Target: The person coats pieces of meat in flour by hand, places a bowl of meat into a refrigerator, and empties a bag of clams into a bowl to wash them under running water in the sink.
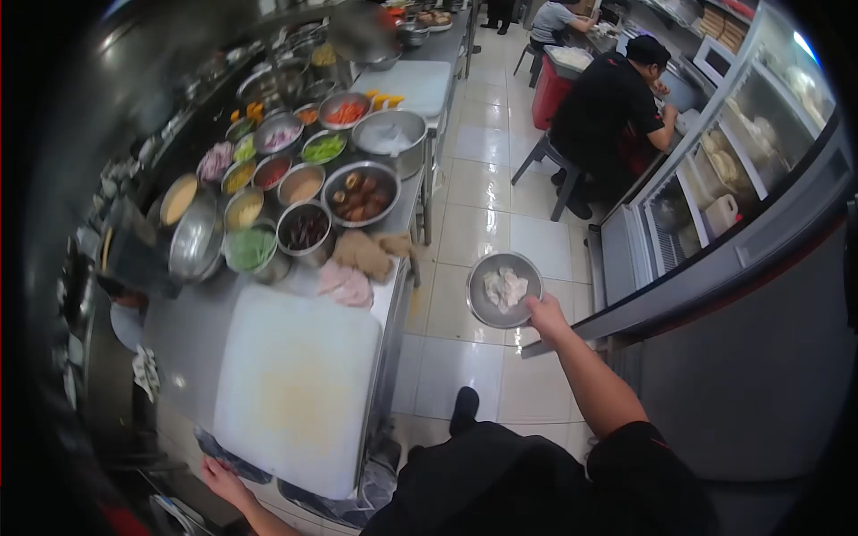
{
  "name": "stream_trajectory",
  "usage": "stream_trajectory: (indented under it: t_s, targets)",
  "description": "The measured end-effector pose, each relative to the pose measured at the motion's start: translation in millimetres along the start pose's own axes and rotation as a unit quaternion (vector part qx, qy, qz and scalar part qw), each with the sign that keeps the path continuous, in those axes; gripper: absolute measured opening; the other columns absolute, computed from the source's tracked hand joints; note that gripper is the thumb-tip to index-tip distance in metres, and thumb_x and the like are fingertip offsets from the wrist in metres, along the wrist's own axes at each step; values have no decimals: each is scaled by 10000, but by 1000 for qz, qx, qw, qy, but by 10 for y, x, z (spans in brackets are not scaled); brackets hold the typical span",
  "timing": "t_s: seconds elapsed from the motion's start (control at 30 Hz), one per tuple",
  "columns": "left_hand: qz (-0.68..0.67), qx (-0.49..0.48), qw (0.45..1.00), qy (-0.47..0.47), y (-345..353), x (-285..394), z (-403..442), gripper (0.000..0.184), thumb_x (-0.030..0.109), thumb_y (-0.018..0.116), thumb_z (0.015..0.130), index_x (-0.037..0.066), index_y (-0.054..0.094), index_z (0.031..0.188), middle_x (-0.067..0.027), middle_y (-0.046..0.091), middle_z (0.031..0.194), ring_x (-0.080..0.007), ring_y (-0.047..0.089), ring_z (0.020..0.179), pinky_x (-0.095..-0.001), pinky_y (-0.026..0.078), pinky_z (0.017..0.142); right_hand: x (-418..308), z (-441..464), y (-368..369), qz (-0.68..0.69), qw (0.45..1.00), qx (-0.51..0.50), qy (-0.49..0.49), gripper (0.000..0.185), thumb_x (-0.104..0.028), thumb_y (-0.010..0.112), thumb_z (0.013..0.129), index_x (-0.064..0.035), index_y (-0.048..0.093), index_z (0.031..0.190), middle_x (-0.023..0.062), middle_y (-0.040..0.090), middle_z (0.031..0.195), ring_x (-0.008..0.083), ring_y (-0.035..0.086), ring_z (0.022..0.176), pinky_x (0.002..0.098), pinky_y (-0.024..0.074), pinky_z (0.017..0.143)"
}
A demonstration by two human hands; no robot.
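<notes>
Landmark = white cutting board [299,357]. Right hand [547,317] pinches the rim of a steel bowl [480,308] on its near right side; fingers under the bowl hidden. Bowl is right of the board, apart from it, out over the tiled floor [545,380], with pale, wet-looking pieces [505,288] inside. Left hand [223,482] is at the board's near left corner, close to the dark table edge; can't tell if it's gripping or just resting there.

Past the board's far end: pink cloth [344,284], brown cloth [362,255], then crowded prep bowls [313,260]. Glass-front fridge [706,196] well right of the board; seated co-worker [603,112] far right, beyond it.

Risks, my judgement: one-handed rim hold, so a slick rim or turned wrist could tip the bowl and spill pieces on the floor. Fridge frame near the right forearm; a swing that way could knock it. Shiny tiles might be slippery.
</notes>
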State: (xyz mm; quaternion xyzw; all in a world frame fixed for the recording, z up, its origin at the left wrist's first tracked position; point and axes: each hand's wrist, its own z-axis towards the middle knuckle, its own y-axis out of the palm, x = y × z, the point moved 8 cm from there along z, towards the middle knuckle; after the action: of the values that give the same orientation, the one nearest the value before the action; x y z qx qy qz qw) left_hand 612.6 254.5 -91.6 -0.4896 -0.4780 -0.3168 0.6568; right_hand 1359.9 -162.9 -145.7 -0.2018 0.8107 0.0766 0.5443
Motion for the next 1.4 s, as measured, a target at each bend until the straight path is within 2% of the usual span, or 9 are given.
stream_trajectory:
  t_s: [0.23, 0.47, 0.6, 0.63, 0.7, 0.8, 0.87, 1.0, 1.4]
  targets:
    - [-188, -250, 947, 77, 2393, 2743, -1074, 295, 199, 518, 998, -5, 563, 1205, -32, 583, 831, -97, 550, 649, -247, 486, 606, -621, 1334, -115, -4, 998, 45, 39, 343, -174, 493, 890, 16, 580, 1163, 145, 644, 933, 229, 640, 724, 360, 559, 567]
    - [-57, -625, 773, 97, 5325, 4451, -2454, 379, 91, 581, 932, -64, 523, 1274, -113, 657, 982, -148, 639, 810, -253, 519, 702, -1005, 2360, -814, -112, 990, 9, 90, 294, -213, 519, 880, 31, 641, 990, 140, 658, 796, 215, 633, 610, 327, 526, 505]
    - [158, -725, 613, 271, 7350, 4525, -3699, 872, 444, 664, 870, -82, 284, 1453, -225, 597, 1255, -292, 601, 1126, -307, 457, 958, -1838, 2328, -928, -122, 990, 7, 69, 315, -193, 526, 871, 52, 638, 1035, 171, 681, 870, 246, 658, 664, 338, 544, 547]
    - [198, -702, 591, 344, 7801, 4444, -4015, 915, 502, 662, 853, -66, 282, 1462, -253, 583, 1261, -300, 646, 1058, -364, 508, 885, -2019, 2355, -972, -120, 991, 2, 57, 314, -180, 531, 866, 45, 631, 1060, 184, 683, 898, 264, 664, 693, 356, 549, 575]
    - [210, -812, 535, 97, 8100, 4348, -4612, 635, 304, 569, 936, 3, 339, 1445, -209, 636, 1127, -218, 680, 794, -322, 518, 597, -2362, 2496, -1117, -165, 986, 35, 0, 318, -161, 558, 849, 27, 620, 1099, 193, 681, 934, 295, 663, 764, 393, 547, 647]
    - [97, -878, 468, -7, 9019, 4166, -5164, 402, 148, 468, 940, 13, 439, 1317, -168, 645, 936, -203, 633, 607, -305, 472, 472, -3059, 2742, -1395, -359, 898, 174, -188, 353, -151, 626, 803, -12, 614, 1128, 175, 663, 938, 329, 635, 865, 439, 516, 759]
    - [73, -871, 485, -12, 9328, 4455, -5393, 310, 52, 406, 907, 30, 469, 1210, -129, 617, 829, -188, 583, 535, -284, 439, 409, -3653, 2681, -1330, -525, 707, 281, -382, 395, -157, 672, 756, -38, 618, 1129, 154, 644, 914, 338, 608, 903, 457, 484, 807]
    - [47, -857, 514, -5, 10217, 4940, -5614, 325, 53, 409, 897, 43, 466, 1217, -142, 622, 845, -193, 592, 542, -286, 459, 417, -3746, 3949, -1245, -656, 638, 164, -367, 339, -175, 644, 731, -56, 628, 1049, 72, 631, 874, 292, 594, 838, 443, 470, 768]
    - [-29, -775, 627, -73, 12895, 5858, -4426, 387, 53, 392, 920, 67, 406, 1306, -129, 624, 893, -180, 635, 623, -295, 540, 477, -5807, 7295, -549, -501, 824, -115, -239, 281, -194, 631, 823, -45, 685, 1054, 219, 682, 977, 398, 646, 948, 437, 510, 860]
